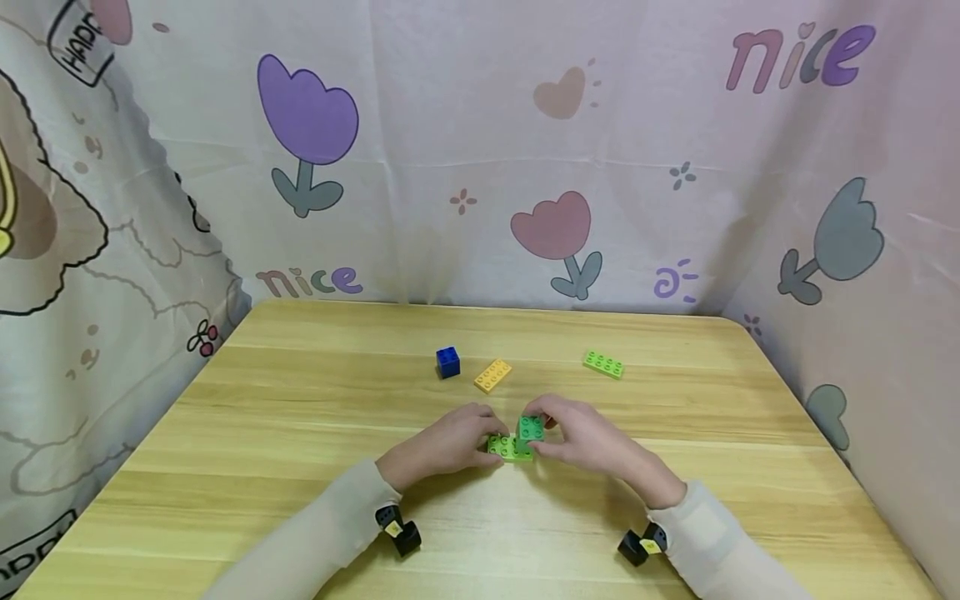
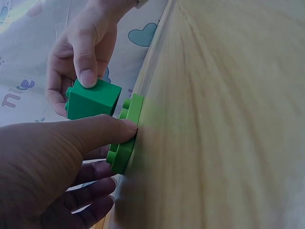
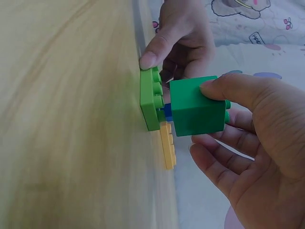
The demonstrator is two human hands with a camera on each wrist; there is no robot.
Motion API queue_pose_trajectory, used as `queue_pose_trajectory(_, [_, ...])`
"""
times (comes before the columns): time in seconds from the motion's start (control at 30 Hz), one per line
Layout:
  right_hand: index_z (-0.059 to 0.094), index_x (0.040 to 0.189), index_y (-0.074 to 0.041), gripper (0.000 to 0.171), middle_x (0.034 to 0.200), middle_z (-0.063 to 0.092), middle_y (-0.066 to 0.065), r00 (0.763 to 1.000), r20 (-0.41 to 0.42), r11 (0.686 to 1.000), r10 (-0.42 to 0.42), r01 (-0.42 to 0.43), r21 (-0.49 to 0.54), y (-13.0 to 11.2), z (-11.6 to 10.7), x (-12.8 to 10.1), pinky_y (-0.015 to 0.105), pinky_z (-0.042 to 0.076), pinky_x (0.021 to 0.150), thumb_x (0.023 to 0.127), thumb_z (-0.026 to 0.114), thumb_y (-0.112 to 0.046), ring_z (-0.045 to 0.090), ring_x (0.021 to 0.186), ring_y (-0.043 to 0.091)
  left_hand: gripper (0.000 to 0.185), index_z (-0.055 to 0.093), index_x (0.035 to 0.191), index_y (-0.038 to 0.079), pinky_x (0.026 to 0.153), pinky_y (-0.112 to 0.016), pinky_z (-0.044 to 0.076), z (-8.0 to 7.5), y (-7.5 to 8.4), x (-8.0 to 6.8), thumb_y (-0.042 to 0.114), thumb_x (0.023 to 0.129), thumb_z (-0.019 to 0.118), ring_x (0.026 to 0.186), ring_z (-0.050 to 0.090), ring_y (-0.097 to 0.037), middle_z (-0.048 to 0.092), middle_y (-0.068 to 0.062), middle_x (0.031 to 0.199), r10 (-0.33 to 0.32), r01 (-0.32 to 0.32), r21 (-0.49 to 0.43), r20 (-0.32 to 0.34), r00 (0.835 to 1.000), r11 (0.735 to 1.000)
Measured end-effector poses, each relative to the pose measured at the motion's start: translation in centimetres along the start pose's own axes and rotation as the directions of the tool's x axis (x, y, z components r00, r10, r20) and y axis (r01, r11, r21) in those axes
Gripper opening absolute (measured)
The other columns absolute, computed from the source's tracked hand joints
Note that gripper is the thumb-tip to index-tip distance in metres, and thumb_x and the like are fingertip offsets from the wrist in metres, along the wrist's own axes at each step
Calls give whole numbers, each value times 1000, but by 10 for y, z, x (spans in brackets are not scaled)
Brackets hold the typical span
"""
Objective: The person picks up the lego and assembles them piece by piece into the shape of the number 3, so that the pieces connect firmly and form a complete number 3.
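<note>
Hands meet near the front middle of the surface [image 1: 300, 392]. The right hand [image 1: 592, 437] has its thumb and fingers curled round a dark green block [image 1: 531, 427] and holds it just above a light green flat brick [image 1: 508, 448]. The wrist views show a small gap between the two, so the block is not pushed on yet. The left hand [image 1: 446, 442] pinches the flat brick at its end and keeps it lying flat on the wood, with the thumb on its edge.

I think the step in hand is putting the dark green block onto the flat brick. The next move calls for lining the bottom of the block up with the bumps on the brick, then pressing straight down while the left hand keeps the brick from sliding.

Farther back on the surface lie three more pieces, each apart from the others: a small blue cube [image 1: 447, 362], a yellow flat brick [image 1: 492, 375] just beside it, and another light green flat brick [image 1: 603, 364] off to the right.

The surface is pale wood with rounded corners. A soft cloth hangs all around it, printed with purple and pink tulips, hearts and the word "nice". Small black cameras sit on both wrists, over light sleeves.
</note>
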State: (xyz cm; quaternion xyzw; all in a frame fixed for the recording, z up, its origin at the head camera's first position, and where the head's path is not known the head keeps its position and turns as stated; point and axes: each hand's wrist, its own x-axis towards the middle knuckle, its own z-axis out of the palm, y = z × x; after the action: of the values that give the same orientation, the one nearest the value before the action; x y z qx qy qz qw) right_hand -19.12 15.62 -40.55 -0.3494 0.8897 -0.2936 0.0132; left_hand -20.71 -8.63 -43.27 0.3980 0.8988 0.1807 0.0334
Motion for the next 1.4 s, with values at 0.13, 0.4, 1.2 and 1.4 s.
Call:
queue_pose_trajectory(0.13, [61, 118, -13, 34, 107, 63, -8, 1000, 4, 1000, -18, 18, -8, 0, 1, 1, 35, 52, 84, 87, 75, -18, 60, 94, 9, 36, 71, 115, 11, 81, -27, 47, 0, 1, 0, 32, 86, 77, 89, 53, -8, 61, 3, 101, -2, 2, 2, -5, 1000, 1000])
queue_pose_trajectory(0.4, [62, 117, -11, 34, 108, 64, -4, 999, 26, 999, -33, 33, -14, -1, 4, 2, 31, 52, 84, 87, 75, -18, 61, 93, 9, 37, 71, 115, 11, 80, -26, 46, 0, 1, 0, 33, 86, 76, 88, 52, -8, 61, 4, 101, -4, 3, -7, -4, 1000, 1000])
queue_pose_trajectory(1.2, [63, 113, -11, 32, 102, 65, -4, 999, -15, 997, -48, 47, -54, -3, 11, 3, 31, 54, 77, 85, 77, -19, 62, 88, 12, 38, 71, 116, 10, 79, -25, 46, 1, 0, 1, 34, 86, 76, 87, 52, -7, 61, 4, 101, -8, 8, -6, 7, 1000, 1000])
queue_pose_trajectory(1.4, [62, 112, -10, 33, 102, 65, -1, 998, -27, 997, -52, 51, -57, -3, 14, 3, 30, 54, 77, 84, 78, -18, 62, 87, 12, 38, 71, 115, 10, 80, -25, 47, 1, -1, 1, 34, 86, 76, 88, 52, -7, 61, 4, 101, -4, 4, 0, 3, 1000, 1000])
